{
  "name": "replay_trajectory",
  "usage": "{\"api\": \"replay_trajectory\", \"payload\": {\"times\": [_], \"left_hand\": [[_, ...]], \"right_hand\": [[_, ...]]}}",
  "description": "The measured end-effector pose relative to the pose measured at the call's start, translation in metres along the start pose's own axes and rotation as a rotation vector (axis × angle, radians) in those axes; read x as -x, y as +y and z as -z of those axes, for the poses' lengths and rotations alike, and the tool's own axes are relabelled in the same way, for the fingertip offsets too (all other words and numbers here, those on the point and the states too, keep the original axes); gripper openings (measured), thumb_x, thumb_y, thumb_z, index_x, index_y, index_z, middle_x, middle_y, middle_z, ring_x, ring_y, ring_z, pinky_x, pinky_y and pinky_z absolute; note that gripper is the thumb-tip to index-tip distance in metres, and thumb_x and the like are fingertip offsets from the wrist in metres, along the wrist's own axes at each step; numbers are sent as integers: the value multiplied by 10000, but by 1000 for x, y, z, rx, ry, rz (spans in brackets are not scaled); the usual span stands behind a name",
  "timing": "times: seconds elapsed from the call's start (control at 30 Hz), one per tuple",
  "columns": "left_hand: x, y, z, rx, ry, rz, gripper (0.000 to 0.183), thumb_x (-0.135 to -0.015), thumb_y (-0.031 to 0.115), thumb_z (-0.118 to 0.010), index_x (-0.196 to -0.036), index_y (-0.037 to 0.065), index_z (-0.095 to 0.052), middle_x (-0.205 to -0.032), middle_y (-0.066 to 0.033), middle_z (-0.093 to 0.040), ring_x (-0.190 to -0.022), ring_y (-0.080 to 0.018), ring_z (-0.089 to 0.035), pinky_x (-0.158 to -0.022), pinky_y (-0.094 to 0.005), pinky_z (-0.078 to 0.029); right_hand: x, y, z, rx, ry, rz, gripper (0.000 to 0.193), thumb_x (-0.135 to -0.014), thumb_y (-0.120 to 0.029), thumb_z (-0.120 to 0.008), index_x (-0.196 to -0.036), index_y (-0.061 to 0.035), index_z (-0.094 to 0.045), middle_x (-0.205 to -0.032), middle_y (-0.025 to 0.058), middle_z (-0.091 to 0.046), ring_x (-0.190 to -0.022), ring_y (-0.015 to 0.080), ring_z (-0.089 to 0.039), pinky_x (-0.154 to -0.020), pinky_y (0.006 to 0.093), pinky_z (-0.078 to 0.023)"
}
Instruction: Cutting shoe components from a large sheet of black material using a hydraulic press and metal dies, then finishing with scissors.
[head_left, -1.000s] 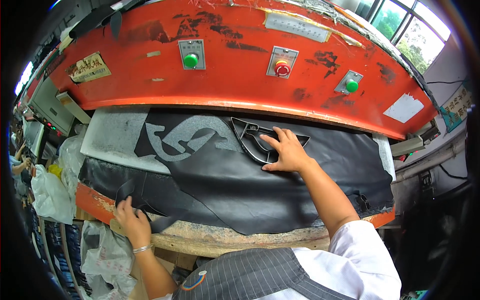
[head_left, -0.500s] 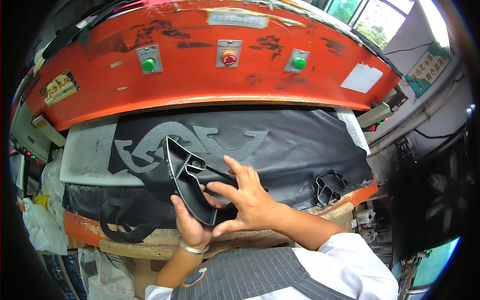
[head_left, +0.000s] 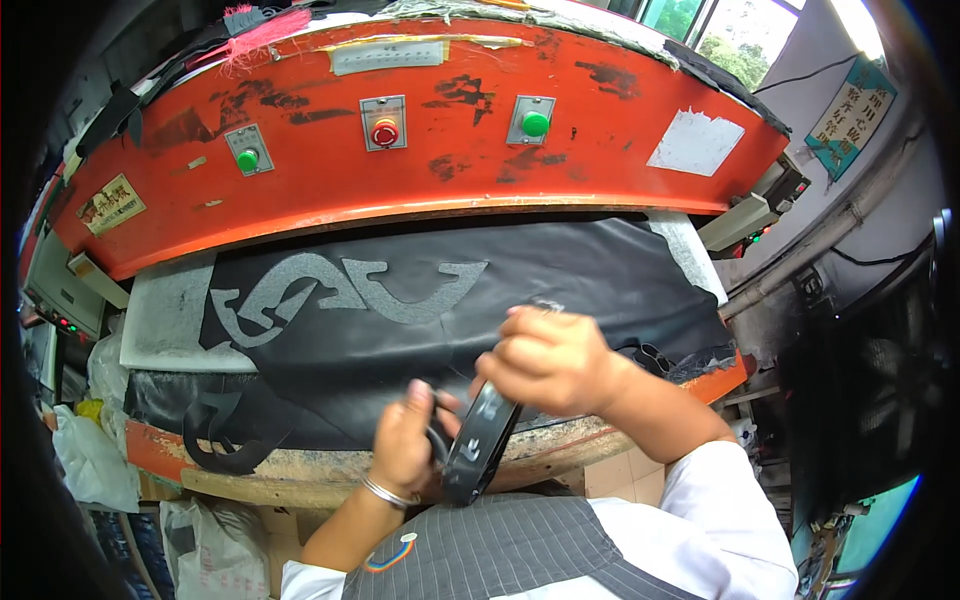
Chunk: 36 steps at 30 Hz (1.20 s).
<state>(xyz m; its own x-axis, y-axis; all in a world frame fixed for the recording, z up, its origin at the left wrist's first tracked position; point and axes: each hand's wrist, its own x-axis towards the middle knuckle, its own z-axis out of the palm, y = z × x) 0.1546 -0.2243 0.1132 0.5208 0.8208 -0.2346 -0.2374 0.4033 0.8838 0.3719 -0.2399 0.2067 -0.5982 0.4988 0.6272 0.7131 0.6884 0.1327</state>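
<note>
A black cutting die (head_left: 483, 445), a curved metal frame, is tilted in front of my body with its outer side wall showing. My right hand (head_left: 555, 362) is closed round its upper part. My left hand (head_left: 404, 445), with a bracelet at the wrist, has its fingers curled at the die's left side; the die partly hides them. Beyond both hands spreads a black leather sheet (head_left: 560, 260) on the press bed. Curved cut-outs (head_left: 420, 295) in the leather let the grey pad show through.
The orange press beam (head_left: 300, 200) spans the far side, with two green buttons (head_left: 535, 124) and a red one (head_left: 384, 131). Leather scrap (head_left: 230, 450) hangs at the bed's front left. Another metal die (head_left: 645, 357) lies at the right. Plastic bags (head_left: 90, 460) stand left.
The die has been turned from showing its hollow inside to showing its side wall, and it is lower and further right. My right hand has gone from spread fingers to gripping it.
</note>
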Motion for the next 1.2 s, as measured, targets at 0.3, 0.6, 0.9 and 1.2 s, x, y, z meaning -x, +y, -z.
{"api": "replay_trajectory", "payload": {"times": [0.3,0.6,0.9,1.2], "left_hand": [[36,-7,172,-1492,789,-44,564,-909,430,-605,-1169,-71,-598,-1063,-230,-616,-1016,-333,-593,-906,-417,-477],[-24,57,96,-1263,602,-463,282,-788,137,-730,-1023,-15,-690,-1027,-163,-663,-974,-308,-633,-885,-352,-477],[-195,16,114,-1379,272,-652,275,-725,154,-776,-956,19,-717,-861,-111,-632,-872,-292,-591,-805,-381,-475],[-238,5,127,-1268,263,-685,125,-737,138,-769,-823,52,-741,-793,-63,-641,-805,-253,-589,-732,-361,-478]], "right_hand": [[81,131,-9,-56,-538,-937,405,-855,-439,-660,-795,-39,-656,-882,150,-664,-825,377,-642,-714,477,-503],[62,188,-108,-109,-812,-1218,445,-868,-502,-624,-989,-90,-740,-1061,161,-687,-1050,337,-635,-887,438,-508],[53,205,-146,-71,-813,-1298,472,-875,-523,-606,-944,-77,-744,-1035,161,-691,-1027,333,-641,-861,438,-513],[133,172,-134,-476,-113,-1218,730,-778,-464,-744,-1334,-48,-521,-1193,167,-645,-1181,329,-555,-986,401,-433]]}}
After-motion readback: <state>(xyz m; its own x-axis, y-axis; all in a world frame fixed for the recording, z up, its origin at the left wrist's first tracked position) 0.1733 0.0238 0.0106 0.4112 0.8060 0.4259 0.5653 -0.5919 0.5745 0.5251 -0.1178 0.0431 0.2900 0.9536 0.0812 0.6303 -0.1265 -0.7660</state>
